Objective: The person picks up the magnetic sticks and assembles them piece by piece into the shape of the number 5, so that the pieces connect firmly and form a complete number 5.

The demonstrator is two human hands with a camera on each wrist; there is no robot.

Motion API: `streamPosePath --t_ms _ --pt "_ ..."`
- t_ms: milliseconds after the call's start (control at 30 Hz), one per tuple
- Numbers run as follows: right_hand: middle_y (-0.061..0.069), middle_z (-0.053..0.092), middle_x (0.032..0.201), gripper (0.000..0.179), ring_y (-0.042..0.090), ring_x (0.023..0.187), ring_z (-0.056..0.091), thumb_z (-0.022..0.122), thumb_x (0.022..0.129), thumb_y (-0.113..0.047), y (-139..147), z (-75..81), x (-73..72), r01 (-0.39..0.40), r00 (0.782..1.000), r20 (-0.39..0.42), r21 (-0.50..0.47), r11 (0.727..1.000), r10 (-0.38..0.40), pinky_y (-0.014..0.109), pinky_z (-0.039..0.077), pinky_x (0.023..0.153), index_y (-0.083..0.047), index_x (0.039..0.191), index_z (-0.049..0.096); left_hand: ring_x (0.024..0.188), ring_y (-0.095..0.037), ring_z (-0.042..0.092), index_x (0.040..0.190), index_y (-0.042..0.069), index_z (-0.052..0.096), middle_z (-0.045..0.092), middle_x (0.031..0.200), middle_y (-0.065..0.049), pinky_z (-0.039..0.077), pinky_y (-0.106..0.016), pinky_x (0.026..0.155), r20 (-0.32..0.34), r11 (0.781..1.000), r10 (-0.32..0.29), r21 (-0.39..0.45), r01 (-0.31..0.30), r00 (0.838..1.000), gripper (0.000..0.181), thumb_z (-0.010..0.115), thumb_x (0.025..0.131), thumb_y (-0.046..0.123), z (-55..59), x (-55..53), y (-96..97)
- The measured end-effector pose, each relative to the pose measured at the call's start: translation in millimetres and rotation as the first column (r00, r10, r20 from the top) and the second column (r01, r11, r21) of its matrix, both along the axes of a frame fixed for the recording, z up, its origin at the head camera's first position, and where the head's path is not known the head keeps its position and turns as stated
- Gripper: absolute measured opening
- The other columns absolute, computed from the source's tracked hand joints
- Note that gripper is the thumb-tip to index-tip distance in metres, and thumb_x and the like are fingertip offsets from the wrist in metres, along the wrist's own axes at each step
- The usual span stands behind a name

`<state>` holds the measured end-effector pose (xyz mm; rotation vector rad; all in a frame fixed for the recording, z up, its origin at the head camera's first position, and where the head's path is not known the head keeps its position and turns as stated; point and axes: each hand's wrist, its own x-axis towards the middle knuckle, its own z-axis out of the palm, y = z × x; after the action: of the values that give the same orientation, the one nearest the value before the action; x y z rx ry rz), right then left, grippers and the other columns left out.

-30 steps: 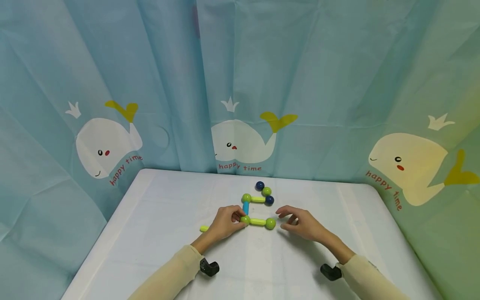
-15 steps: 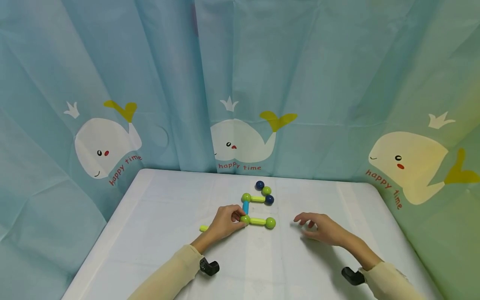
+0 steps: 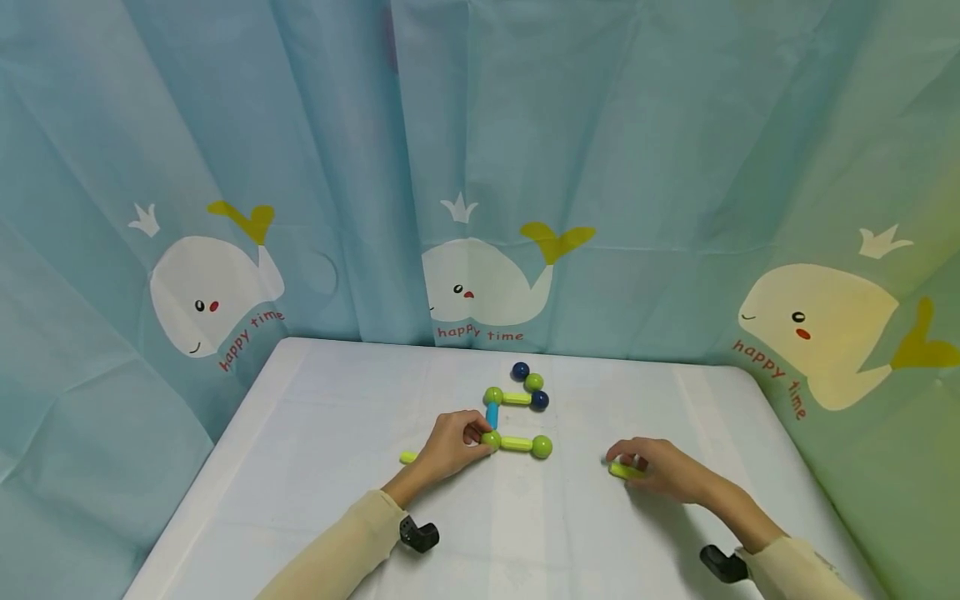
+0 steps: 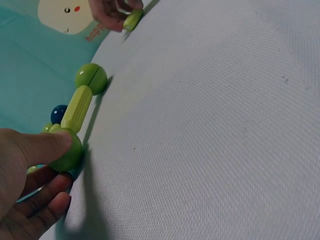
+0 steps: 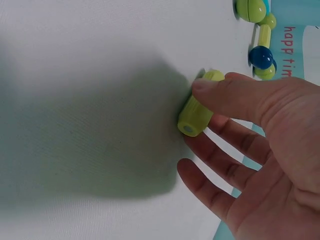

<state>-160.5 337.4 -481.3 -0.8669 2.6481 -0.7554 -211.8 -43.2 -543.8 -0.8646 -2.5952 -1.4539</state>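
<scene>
My left hand (image 3: pixel 452 444) pinches a green ball (image 4: pixel 68 152) at the near left corner of a joined ball-and-rod shape. From that ball a yellow-green rod (image 3: pixel 517 444) runs right to another green ball (image 3: pixel 542 447). A blue rod (image 3: pixel 492 416) leads back to a far green ball (image 3: pixel 493 396), which joins a second yellow-green rod (image 3: pixel 517 399) and a dark blue ball (image 3: pixel 539 401). Off to the right, my right hand (image 3: pixel 663 471) grips a separate yellow-green rod (image 5: pixel 196 114) between thumb and fingers, low over the white tabletop.
Behind the shape lie a dark blue ball (image 3: pixel 521 371) and a green ball (image 3: pixel 534 382). Another yellow-green rod (image 3: pixel 408 457) shows partly behind the left wrist. A whale-print curtain (image 3: pixel 637 300) surrounds the white table (image 3: pixel 337 400) at the back and sides.
My right hand has moved right and nearer the front, away from the shape's right green ball, and has taken hold of a yellow-green rod. The left hand stays on its ball.
</scene>
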Motion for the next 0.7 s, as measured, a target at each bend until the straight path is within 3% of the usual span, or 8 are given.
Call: streamPosePath --t_ms 367,533,700 --pt "-0.003 0.066 0.092 0.034 0.010 0.079 0.060 0.078 0.080 0.009 -1.7 -5.8 -1.5 0.025 0.998 -0.061 0.026 0.999 -0.023 0.032 0.054 0.068 -0.006 0.110 0.071 0.081 -0.012 0.068 0.101 0.009 0.074 0.073 0.095 -0.001 0.056 -0.024 0.071 0.017 1.000 0.006 0.002 -0.006 1.000 0.020 0.085 0.084 0.008 -1.2 -0.1 0.4" --pt "-0.002 0.066 0.090 0.032 0.010 0.077 0.061 0.078 0.080 0.008 -1.7 -7.7 -0.7 0.046 0.995 -0.087 0.004 0.999 -0.045 0.032 0.054 0.066 -0.005 0.108 0.071 0.080 -0.012 0.068 0.100 0.009 0.075 0.073 0.094 -0.001 0.054 -0.022 0.069 0.000 1.000 0.004 0.007 -0.004 1.000 0.021 0.086 0.083 0.007 -0.5 -0.5 0.5" --pt "0.001 0.069 0.090 0.028 0.007 0.073 0.060 0.076 0.085 0.005 -0.8 -6.2 1.8 0.077 0.995 -0.057 -0.054 0.996 -0.080 0.028 0.052 0.063 -0.003 0.111 0.070 0.079 -0.013 0.068 0.099 0.008 0.074 0.073 0.093 -0.002 0.055 -0.025 0.069 -0.017 1.000 -0.002 0.016 0.003 1.000 0.021 0.086 0.083 0.006 -0.6 -0.4 0.0"
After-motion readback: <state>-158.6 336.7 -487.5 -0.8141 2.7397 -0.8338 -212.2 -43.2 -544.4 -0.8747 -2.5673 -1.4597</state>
